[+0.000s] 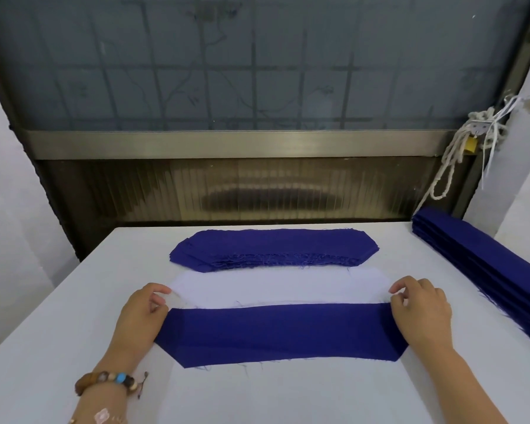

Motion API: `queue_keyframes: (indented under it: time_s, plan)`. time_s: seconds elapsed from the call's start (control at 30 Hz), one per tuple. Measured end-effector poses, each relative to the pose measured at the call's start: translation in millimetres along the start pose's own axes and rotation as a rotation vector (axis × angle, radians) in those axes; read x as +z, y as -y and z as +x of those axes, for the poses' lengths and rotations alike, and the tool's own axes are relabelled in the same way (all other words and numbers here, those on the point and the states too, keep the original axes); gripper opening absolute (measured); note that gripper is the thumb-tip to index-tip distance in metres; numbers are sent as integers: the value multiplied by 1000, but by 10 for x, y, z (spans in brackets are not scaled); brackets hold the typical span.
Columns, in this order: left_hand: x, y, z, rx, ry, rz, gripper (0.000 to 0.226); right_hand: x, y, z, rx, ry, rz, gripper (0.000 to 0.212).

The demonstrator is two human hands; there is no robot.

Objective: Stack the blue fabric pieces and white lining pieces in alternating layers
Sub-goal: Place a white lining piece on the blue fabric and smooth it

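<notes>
passage over table (58,316) at left, blue stack (273,249) ahead; folded blue pile (487,270) right

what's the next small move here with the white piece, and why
Probably draw the white lining piece toward the body and lay it on the blue piece, edges matched. The left hand and right hand pinch its ends, and the blue piece lies uncovered just nearer, so a white layer seems due.

folded blue stack (484,270) runs off the right edge.
</notes>
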State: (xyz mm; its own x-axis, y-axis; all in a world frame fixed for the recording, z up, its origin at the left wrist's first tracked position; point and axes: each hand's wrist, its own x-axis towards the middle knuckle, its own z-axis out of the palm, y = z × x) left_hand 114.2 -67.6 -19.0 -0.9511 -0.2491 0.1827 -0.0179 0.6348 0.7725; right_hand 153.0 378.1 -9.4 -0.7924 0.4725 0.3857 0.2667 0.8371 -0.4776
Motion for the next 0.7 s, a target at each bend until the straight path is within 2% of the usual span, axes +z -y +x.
queue_keyframes:
  time_s: [0.07,0.2,0.33,0.43,0.53,0.7]
  plan:
    - [-1,-32,119,-66,5,8,24,26,90,78,-57,27,2,15]
    - [122,-154,325,-65,-3,64,20,187,364,259,-144,190,95,14]
    - [304,-266,433,-52,-65,196,26,383,643,372,-239,274,208,15]
    - [365,-253,457,-29,-86,267,30,490,705,431,-232,347,232,13]
    - [373,-173,471,3,-100,216,29,561,654,444,-198,396,197,9]
    - [334,-95,548,-10,-62,100,21,614,566,406,-213,364,237,8]
